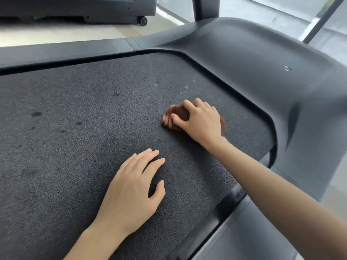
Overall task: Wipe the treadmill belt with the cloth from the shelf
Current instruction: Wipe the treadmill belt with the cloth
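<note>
The dark textured treadmill belt (75, 128) fills most of the view. A bunched brown cloth (173, 114) lies on the belt near its front right corner. My right hand (199, 121) lies on top of the cloth, its fingers curled into the folds and gripping it against the belt. My left hand (133, 186) rests flat on the belt nearer to me, fingers straight and spread, holding nothing. Part of the cloth is hidden under my right hand.
The black motor cover (253, 62) curves round the belt's front and right. A black side rail (65, 51) runs along the far edge, another (234, 222) along the near right. Dark spots (36, 114) and pale specks (155, 84) mark the belt. A second treadmill's base (93, 14) stands beyond.
</note>
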### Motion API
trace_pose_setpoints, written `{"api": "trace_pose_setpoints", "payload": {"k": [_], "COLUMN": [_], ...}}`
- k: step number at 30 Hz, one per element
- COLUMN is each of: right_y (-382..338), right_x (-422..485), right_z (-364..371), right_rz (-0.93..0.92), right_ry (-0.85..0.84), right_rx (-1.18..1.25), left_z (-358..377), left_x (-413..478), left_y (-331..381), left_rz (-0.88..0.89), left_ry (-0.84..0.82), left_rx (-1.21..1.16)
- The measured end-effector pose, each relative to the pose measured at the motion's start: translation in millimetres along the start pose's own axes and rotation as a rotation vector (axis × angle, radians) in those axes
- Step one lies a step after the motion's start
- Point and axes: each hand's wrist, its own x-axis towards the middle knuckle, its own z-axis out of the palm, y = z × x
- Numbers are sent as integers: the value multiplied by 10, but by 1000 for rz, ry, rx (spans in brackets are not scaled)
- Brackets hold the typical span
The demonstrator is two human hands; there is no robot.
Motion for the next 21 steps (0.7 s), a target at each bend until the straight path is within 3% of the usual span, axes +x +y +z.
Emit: {"api": "trace_pose_setpoints", "payload": {"k": [5, 14, 21], "right_y": [-82, -146, -323], "right_x": [204, -8, -716], "right_z": [38, -110, -259], "right_rz": [83, 16, -232], "right_ry": [-72, -101, 58], "right_rx": [-70, -45, 88], "left_z": [-9, -26, -214], "left_x": [-3, -38, -378], "left_y": [24, 41, -226], "left_rz": [2, 21, 94], "left_ry": [15, -29, -119], "left_rx": [8, 89, 101]}}
